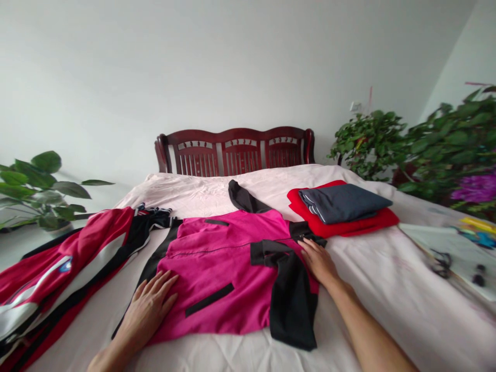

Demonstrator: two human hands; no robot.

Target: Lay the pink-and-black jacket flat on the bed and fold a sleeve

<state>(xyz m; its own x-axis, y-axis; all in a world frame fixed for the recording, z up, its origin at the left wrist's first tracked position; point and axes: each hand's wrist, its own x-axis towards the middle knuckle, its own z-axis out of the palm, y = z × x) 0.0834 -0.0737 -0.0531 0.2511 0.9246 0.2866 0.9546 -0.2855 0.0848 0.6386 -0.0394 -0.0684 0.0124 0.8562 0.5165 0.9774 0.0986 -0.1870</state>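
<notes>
A pink jacket [217, 258] with black sleeves and black pocket strips lies spread on the bed, its collar to the right and its hem to the left. One sleeve is folded across the front near me, and the other stretches toward the headboard. My left hand [151, 305] rests flat on the jacket's lower left part, fingers extended. Close to the collar, my right hand [318, 258] lies on the fabric with its fingers stretched out. Neither hand grips the cloth.
Red, white and black clothes [77, 268] are heaped at the left. A folded dark grey garment [344, 201] sits on folded red cloth [356, 225] at the right. Beyond stands a wooden headboard [240, 150]. Potted plants [368, 139] flank the bed, and small items lie far right.
</notes>
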